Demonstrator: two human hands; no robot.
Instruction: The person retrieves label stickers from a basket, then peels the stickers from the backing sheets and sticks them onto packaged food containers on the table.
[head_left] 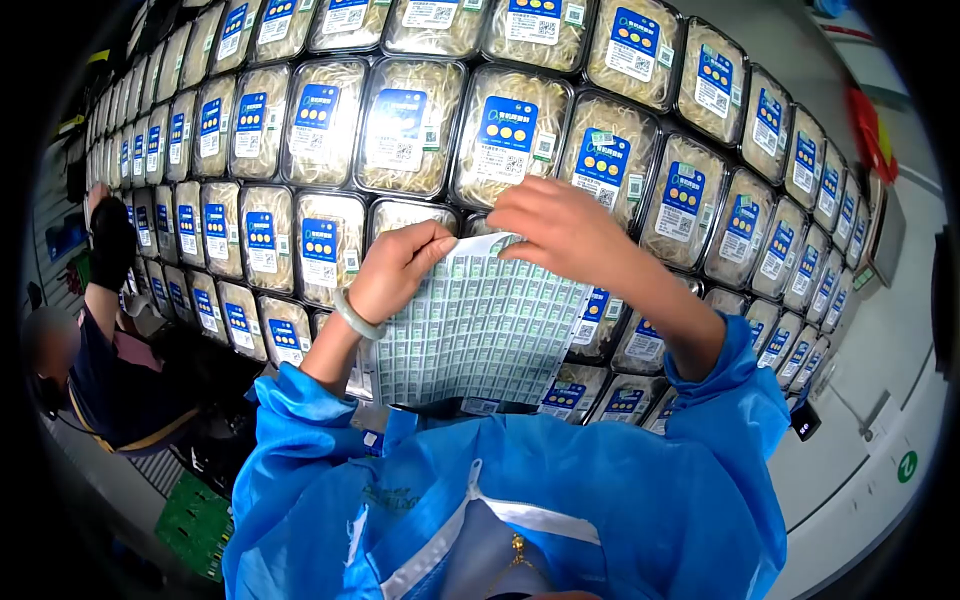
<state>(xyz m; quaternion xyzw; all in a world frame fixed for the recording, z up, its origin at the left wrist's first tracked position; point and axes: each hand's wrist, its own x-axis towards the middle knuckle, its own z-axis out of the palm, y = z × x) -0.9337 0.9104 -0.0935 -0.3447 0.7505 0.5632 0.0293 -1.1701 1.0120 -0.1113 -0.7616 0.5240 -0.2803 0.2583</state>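
Note:
A sheet of small green-and-white stickers (470,335) hangs in front of my chest, its top edge curled. My left hand (398,268), with a pale bangle at the wrist, pinches the sheet's upper left corner between thumb and fingers. My right hand (565,228) is bent over the top edge, its thumb against the sheet and its fingers curled close. Whether a loose sticker sits between those fingertips is hidden. Just beyond both hands lie clear-lidded trays of bean sprouts (508,135) with blue-and-white labels. Some lids also carry a small green sticker (602,138).
Rows of packed sprout trays (250,120) spread across the work surface on both sides. At the left, another person (130,370) in dark clothing reaches toward the trays. A green crate (193,525) is low on the left. Something red (873,135) hangs at the far right.

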